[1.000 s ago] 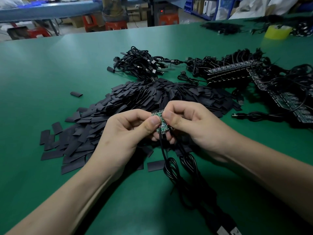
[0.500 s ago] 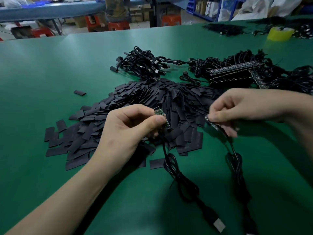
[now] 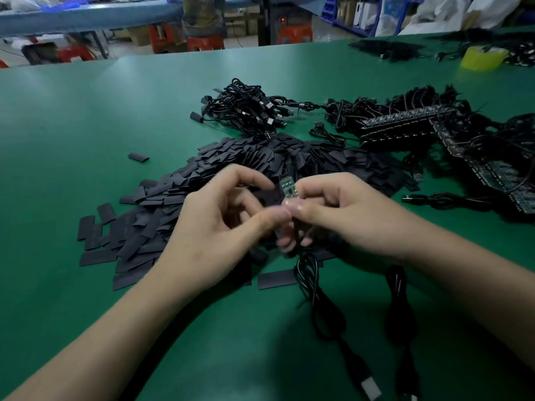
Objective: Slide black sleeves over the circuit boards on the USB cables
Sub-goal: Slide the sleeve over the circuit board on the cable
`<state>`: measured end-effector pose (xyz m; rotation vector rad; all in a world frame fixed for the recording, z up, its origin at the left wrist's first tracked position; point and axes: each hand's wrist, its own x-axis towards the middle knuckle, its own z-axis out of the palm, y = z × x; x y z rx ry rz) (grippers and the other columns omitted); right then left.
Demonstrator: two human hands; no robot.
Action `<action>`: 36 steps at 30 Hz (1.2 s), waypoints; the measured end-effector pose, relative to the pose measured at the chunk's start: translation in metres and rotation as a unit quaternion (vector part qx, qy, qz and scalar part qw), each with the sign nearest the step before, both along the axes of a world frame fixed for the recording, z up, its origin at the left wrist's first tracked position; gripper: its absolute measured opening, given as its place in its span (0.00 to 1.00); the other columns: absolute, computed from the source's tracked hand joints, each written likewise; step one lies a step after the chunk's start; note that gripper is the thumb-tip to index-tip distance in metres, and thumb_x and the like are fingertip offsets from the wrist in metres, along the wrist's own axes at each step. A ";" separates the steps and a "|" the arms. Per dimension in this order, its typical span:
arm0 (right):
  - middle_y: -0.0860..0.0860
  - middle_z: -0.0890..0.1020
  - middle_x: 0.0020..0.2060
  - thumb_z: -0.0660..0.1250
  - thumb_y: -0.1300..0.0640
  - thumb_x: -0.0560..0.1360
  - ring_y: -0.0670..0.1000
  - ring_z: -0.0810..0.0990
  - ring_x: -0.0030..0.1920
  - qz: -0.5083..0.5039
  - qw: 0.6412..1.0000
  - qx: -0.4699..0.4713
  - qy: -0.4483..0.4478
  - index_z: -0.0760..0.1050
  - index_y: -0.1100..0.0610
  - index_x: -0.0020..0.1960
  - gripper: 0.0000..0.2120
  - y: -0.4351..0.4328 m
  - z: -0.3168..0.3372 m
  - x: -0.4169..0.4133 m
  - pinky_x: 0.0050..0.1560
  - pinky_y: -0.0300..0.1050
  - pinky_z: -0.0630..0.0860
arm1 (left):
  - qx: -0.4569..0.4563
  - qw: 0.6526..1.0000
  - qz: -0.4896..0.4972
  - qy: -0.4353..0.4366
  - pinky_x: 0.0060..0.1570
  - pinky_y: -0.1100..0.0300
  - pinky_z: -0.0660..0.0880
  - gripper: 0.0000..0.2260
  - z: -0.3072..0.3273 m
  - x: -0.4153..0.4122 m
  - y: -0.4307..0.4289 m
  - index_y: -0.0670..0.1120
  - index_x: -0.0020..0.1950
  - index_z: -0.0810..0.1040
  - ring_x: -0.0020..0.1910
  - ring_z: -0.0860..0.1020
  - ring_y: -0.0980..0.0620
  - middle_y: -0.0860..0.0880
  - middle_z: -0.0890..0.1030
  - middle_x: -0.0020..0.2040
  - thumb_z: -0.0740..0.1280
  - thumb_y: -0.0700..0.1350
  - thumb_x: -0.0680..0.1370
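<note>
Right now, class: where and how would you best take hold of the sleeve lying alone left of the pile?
Probably from above, pinching the sleeve across its two long edges near the middle: it lies flat on the table, apart from the pile, so only the edges offer purchase.

I work in an electronics assembly workshop. My green table (image 3: 86,134) is heaped with black sleeves (image 3: 260,157), bundled cables (image 3: 249,111) and panels of boards (image 3: 405,123). Past its far edge, on a bare floor (image 3: 249,41), stand a blue-topped bench (image 3: 86,15), red stools (image 3: 205,43), cartons (image 3: 136,33), white bags (image 3: 434,13) and blue shelving (image 3: 335,10).
</note>
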<state>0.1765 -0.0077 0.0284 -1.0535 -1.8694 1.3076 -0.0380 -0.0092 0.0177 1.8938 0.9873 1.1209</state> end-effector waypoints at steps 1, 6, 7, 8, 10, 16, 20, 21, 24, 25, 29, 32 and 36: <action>0.55 0.87 0.37 0.64 0.53 0.81 0.51 0.86 0.38 -0.004 0.998 -0.038 0.042 0.78 0.61 0.47 0.12 0.000 0.001 0.001 0.42 0.43 0.81 | 0.035 0.996 -0.028 0.076 0.36 0.59 0.76 0.15 0.001 -0.005 0.002 0.52 0.50 0.80 0.31 0.80 0.53 0.50 0.81 0.33 0.76 0.59 0.71; 0.53 0.76 0.25 0.60 0.53 0.85 0.51 0.74 0.23 -0.027 0.997 -0.057 0.043 0.78 0.58 0.45 0.15 0.002 0.000 0.009 0.29 0.40 0.71 | 0.144 0.918 -0.133 0.344 0.48 0.64 0.73 0.21 0.008 -0.015 0.004 0.58 0.46 0.84 0.40 0.78 0.59 0.61 0.78 0.39 0.73 0.73 0.66; 0.52 0.73 0.24 0.60 0.53 0.85 0.50 0.71 0.22 -0.025 0.997 -0.060 0.038 0.78 0.58 0.45 0.15 0.003 0.000 0.010 0.28 0.39 0.69 | 0.149 0.915 -0.138 0.348 0.49 0.64 0.73 0.20 0.009 -0.014 0.003 0.58 0.46 0.84 0.42 0.78 0.60 0.61 0.78 0.40 0.72 0.72 0.67; 0.51 0.71 0.24 0.60 0.53 0.85 0.49 0.68 0.22 -0.020 0.997 -0.063 0.034 0.78 0.58 0.44 0.15 0.003 0.000 0.010 0.27 0.39 0.67 | 0.154 0.915 -0.142 0.345 0.49 0.62 0.74 0.18 0.010 -0.013 0.003 0.58 0.46 0.84 0.43 0.78 0.60 0.62 0.79 0.41 0.72 0.71 0.69; 0.50 0.69 0.23 0.60 0.52 0.85 0.48 0.65 0.22 -0.005 0.998 -0.063 0.023 0.78 0.58 0.44 0.15 0.003 -0.002 0.010 0.26 0.38 0.64 | 0.164 0.916 -0.145 0.337 0.48 0.59 0.77 0.13 0.011 -0.012 0.002 0.57 0.45 0.85 0.43 0.79 0.61 0.61 0.79 0.42 0.72 0.65 0.73; 0.49 0.72 0.24 0.61 0.51 0.85 0.48 0.68 0.23 0.013 0.999 -0.044 -0.019 0.78 0.55 0.44 0.14 0.002 -0.005 0.007 0.28 0.37 0.67 | 0.205 0.905 -0.127 0.352 0.47 0.58 0.77 0.05 0.012 -0.006 -0.005 0.55 0.44 0.83 0.42 0.77 0.60 0.59 0.79 0.42 0.74 0.54 0.73; 0.49 0.73 0.25 0.63 0.50 0.83 0.49 0.69 0.25 0.017 0.999 -0.036 -0.008 0.78 0.55 0.44 0.12 0.003 -0.005 0.009 0.29 0.38 0.68 | 0.200 0.934 -0.103 0.278 0.45 0.59 0.77 0.04 0.009 -0.004 -0.005 0.52 0.44 0.82 0.42 0.78 0.62 0.59 0.80 0.41 0.75 0.49 0.76; 0.49 0.73 0.25 0.64 0.49 0.83 0.49 0.70 0.25 0.020 0.999 -0.038 -0.004 0.78 0.55 0.45 0.12 0.003 -0.004 0.009 0.29 0.38 0.68 | 0.211 0.942 -0.078 0.251 0.45 0.58 0.78 0.04 0.008 -0.005 -0.004 0.51 0.44 0.83 0.42 0.79 0.60 0.58 0.81 0.42 0.76 0.48 0.77; 0.50 0.75 0.26 0.65 0.47 0.81 0.49 0.72 0.26 0.031 0.998 -0.049 0.008 0.77 0.64 0.50 0.18 0.003 -0.004 0.011 0.32 0.40 0.69 | 0.263 0.946 0.005 0.188 0.43 0.53 0.78 0.04 0.007 -0.005 -0.003 0.46 0.45 0.84 0.43 0.82 0.52 0.54 0.82 0.43 0.75 0.46 0.77; 0.50 0.76 0.27 0.66 0.47 0.80 0.48 0.72 0.26 0.029 0.998 -0.055 0.012 0.76 0.67 0.52 0.21 0.003 -0.004 0.011 0.33 0.41 0.70 | 0.284 0.941 0.022 0.184 0.42 0.51 0.78 0.05 0.006 -0.005 -0.004 0.45 0.44 0.84 0.43 0.82 0.50 0.52 0.83 0.43 0.75 0.45 0.78; 0.50 0.76 0.27 0.65 0.47 0.78 0.48 0.72 0.26 0.024 0.996 -0.075 0.031 0.75 0.68 0.48 0.21 0.002 -0.004 0.009 0.35 0.42 0.70 | 0.349 0.914 0.042 0.201 0.41 0.49 0.77 0.06 0.002 -0.002 -0.005 0.43 0.44 0.84 0.43 0.83 0.48 0.51 0.84 0.45 0.73 0.44 0.79; 0.50 0.75 0.27 0.65 0.55 0.82 0.48 0.71 0.26 0.028 0.993 -0.102 0.060 0.75 0.59 0.43 0.12 0.000 -0.006 0.006 0.35 0.39 0.73 | 0.328 0.924 0.025 0.197 0.43 0.52 0.78 0.07 0.002 -0.002 -0.003 0.44 0.45 0.85 0.47 0.83 0.51 0.53 0.85 0.49 0.73 0.46 0.80; 0.49 0.72 0.26 0.64 0.59 0.83 0.48 0.68 0.25 0.013 0.993 -0.099 0.059 0.74 0.58 0.41 0.12 0.002 -0.007 0.005 0.35 0.42 0.75 | 0.276 0.947 0.008 0.164 0.49 0.57 0.79 0.06 0.000 -0.002 -0.002 0.44 0.46 0.86 0.49 0.83 0.57 0.53 0.85 0.49 0.76 0.46 0.77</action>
